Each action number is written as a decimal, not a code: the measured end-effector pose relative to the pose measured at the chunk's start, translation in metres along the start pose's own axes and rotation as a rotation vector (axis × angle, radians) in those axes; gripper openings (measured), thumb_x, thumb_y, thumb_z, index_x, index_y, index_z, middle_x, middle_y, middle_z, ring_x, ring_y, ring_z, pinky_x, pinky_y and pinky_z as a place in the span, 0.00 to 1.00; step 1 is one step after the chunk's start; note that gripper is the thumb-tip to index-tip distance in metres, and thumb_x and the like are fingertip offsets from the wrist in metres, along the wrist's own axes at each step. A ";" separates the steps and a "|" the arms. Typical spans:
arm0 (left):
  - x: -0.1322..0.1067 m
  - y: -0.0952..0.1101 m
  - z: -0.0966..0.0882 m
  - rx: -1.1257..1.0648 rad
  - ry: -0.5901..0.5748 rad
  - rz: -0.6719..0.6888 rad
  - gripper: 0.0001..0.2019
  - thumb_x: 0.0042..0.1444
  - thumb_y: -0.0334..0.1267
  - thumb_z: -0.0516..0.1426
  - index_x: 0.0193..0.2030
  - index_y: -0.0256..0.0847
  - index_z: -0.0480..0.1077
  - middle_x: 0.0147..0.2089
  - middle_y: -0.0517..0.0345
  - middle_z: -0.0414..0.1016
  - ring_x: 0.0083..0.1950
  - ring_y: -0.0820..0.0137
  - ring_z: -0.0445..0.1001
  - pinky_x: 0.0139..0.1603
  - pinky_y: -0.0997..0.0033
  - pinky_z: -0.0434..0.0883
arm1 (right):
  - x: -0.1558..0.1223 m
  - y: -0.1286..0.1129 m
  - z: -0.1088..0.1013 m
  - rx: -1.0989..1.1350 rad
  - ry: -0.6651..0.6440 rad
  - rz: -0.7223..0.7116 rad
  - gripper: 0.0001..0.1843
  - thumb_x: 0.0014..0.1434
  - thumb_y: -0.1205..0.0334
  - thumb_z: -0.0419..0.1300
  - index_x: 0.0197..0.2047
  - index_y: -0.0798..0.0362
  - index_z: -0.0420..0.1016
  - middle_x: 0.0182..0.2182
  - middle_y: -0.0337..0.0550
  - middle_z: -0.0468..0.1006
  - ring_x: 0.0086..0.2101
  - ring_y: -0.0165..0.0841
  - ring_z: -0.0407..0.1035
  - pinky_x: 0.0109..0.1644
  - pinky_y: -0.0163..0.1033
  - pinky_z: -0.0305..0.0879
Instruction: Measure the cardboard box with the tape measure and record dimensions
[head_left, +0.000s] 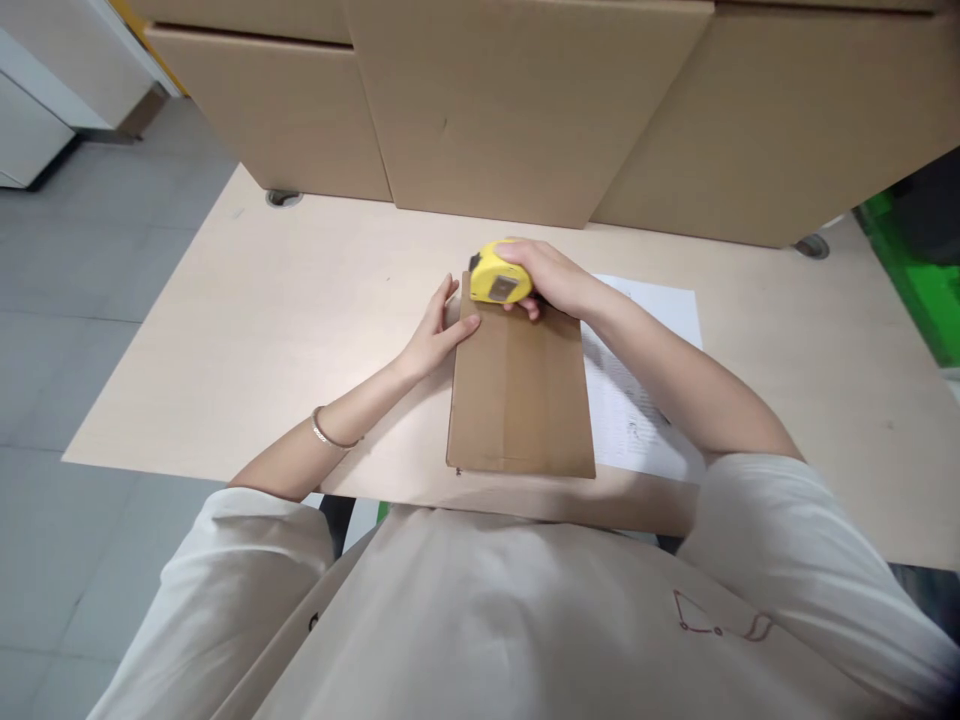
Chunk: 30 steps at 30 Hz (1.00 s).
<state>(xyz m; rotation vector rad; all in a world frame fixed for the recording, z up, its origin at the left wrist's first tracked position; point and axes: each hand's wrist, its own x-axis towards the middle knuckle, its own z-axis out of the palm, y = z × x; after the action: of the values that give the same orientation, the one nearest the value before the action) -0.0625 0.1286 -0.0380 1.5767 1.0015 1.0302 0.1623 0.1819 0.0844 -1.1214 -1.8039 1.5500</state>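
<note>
A yellow tape measure [500, 277] with a dark grey label is in my right hand [546, 277], whose fingers are wrapped round it. It is over the far left end of a flat brown cardboard box [517, 390] on the table. I cannot make out any drawn-out blade. My left hand [441, 332] is at the box's far left side, open. Its thumb rests on the box's top edge, while the other fingers stretch forward along the left side.
A printed white sheet [652, 380] lies right of the box, partly under my right forearm. Large cardboard boxes [487, 110] line the back of the light wooden table [300, 300]. Round cable holes [283, 198] are near its back corners. Grey floor tiles [67, 380] show at left.
</note>
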 end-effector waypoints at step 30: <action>0.007 0.009 -0.003 -0.027 -0.023 0.058 0.44 0.63 0.59 0.63 0.84 0.61 0.56 0.89 0.69 0.48 0.91 0.48 0.39 0.91 0.43 0.38 | -0.066 0.056 -0.097 -0.070 0.216 0.009 0.29 0.55 0.29 0.65 0.28 0.48 0.71 0.21 0.46 0.76 0.17 0.33 0.64 0.16 0.36 0.44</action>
<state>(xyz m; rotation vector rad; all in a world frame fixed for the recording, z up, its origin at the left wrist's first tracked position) -0.0617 0.1343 -0.0273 1.5997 0.9275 1.0585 0.2899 0.1800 0.0609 -1.2784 -1.7204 1.3230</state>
